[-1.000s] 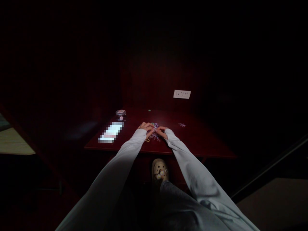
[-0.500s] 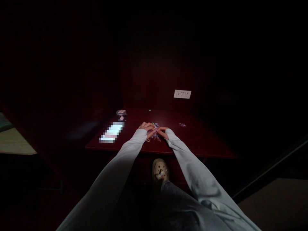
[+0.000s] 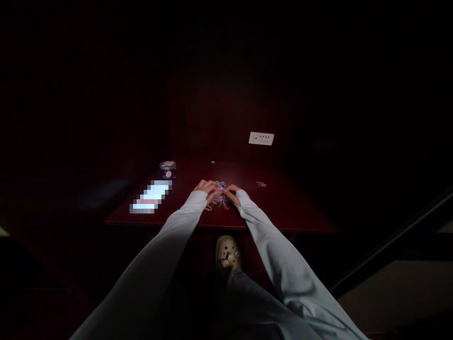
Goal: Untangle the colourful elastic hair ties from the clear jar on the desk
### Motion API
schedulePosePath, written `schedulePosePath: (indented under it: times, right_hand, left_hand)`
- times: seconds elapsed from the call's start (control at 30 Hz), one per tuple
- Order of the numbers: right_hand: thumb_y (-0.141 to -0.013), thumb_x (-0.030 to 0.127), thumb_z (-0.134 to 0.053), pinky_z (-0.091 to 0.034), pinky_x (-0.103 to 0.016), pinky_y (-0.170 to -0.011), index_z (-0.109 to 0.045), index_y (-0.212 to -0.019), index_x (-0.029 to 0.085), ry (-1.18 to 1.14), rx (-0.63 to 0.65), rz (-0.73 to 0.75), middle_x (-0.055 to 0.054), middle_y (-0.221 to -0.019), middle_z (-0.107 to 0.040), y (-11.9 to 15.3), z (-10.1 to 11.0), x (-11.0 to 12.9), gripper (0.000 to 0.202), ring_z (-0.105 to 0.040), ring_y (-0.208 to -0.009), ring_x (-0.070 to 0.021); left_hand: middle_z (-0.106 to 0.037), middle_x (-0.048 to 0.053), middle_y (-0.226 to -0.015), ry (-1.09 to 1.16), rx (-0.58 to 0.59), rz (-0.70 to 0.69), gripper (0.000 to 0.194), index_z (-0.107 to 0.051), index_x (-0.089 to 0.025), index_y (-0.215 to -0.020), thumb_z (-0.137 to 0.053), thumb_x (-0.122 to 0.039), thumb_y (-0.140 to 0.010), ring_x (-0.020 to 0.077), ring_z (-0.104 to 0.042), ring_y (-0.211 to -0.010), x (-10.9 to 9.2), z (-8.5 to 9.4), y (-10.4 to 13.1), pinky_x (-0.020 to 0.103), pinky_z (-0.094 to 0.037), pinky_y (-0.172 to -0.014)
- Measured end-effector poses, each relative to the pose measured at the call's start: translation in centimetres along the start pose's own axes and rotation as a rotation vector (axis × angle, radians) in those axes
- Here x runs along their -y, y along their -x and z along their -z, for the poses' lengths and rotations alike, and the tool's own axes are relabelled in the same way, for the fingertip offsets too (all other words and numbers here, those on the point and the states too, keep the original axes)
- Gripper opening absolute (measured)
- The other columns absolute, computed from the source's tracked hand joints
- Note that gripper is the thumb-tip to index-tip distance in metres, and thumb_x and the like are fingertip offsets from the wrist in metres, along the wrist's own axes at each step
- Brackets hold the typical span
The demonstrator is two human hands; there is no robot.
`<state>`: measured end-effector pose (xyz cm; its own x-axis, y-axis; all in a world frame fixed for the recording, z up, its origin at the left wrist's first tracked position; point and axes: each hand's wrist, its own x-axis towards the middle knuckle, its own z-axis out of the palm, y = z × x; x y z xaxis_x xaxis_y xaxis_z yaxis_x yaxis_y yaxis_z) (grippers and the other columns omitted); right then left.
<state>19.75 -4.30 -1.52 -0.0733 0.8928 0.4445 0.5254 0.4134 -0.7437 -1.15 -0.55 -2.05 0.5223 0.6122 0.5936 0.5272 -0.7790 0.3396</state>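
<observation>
The heap of small purple loops (image 3: 220, 202), perhaps hair elastics, lies near the middle of the worktop's (image 3: 290, 208) front edge. The left hand (image 3: 205, 187) and right hand (image 3: 231, 193) meet over it, fingers bent inward. Whether either grip has closed on a single loop can't be made out; the fingertips are too small and dim. Loops so tangled could come up in a clump when one is pulled, and a thin elastic could snap out of a loose pinch.

The yellow loop (image 3: 208, 208) sits by the left wrist, between heap and front edge; a dragging cuff might sweep it off, down toward the clog (image 3: 228, 250) below. The green loop (image 3: 217, 182) touches the heap's far side, by the left fingers, so it could get mixed in.

Farther out, the small purple cluster (image 3: 261, 184) lies apart, toward the right edge; a wide sweep of the right sleeve might scatter it. The green ring (image 3: 213, 162), alone near the back edge, is easily overlooked in this gloom. The lidded jar (image 3: 167, 166) and the lit phone (image 3: 150, 196), both near the left edge, risk a knock from the left elbow swinging outward.
</observation>
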Motion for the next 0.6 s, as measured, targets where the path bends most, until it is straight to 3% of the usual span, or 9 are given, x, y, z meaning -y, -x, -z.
schedulePosePath:
  times: [0.17, 0.43, 0.6]
  right_hand:
    - [-0.086, 0.076, -0.058, -0.044, -0.033, -0.084, -0.057, -0.062, 0.025, -0.052, -0.114, -0.029, -0.001, -0.074, -0.054, -0.2, 0.3, -0.2, 0.056, -0.053, -0.081, -0.0202]
    - [-0.091, 0.065, -0.059, -0.045, -0.036, -0.092, -0.059, -0.064, 0.024, -0.088, -0.139, -0.027, -0.002, -0.078, -0.058, 0.3, 0.9, 0.6, 0.049, -0.056, -0.085, -0.0208]
    - [-0.093, 0.064, -0.057, -0.045, -0.037, -0.094, -0.056, -0.061, 0.024, -0.032, -0.295, -0.030, -0.004, -0.082, -0.057, 0.2, 1.2, 0.4, 0.051, -0.055, -0.089, -0.0221]
  left_hand:
    - [-0.074, 0.003, -0.128, 0.037, -0.061, 0.023, 0.019, -0.071, -0.027, -0.095, -0.054, -0.030, -0.102, 0.0248, -0.059, -0.110, -0.2, 0.7, 0.3, 0.040, -0.053, -0.098]
    - [-0.074, 0.005, -0.126, 0.050, -0.056, 0.024, 0.018, -0.071, -0.026, -0.094, -0.054, -0.027, -0.101, 0.0251, -0.059, -0.110, -0.8, 1.1, 0.5, 0.042, -0.053, -0.100]
    - [-0.074, 0.004, -0.120, 0.027, -0.107, 0.082, 0.016, -0.070, -0.026, -0.090, -0.057, -0.026, -0.099, 0.0233, -0.058, -0.105, -0.4, 0.8, 0.1, 0.039, -0.054, -0.096]
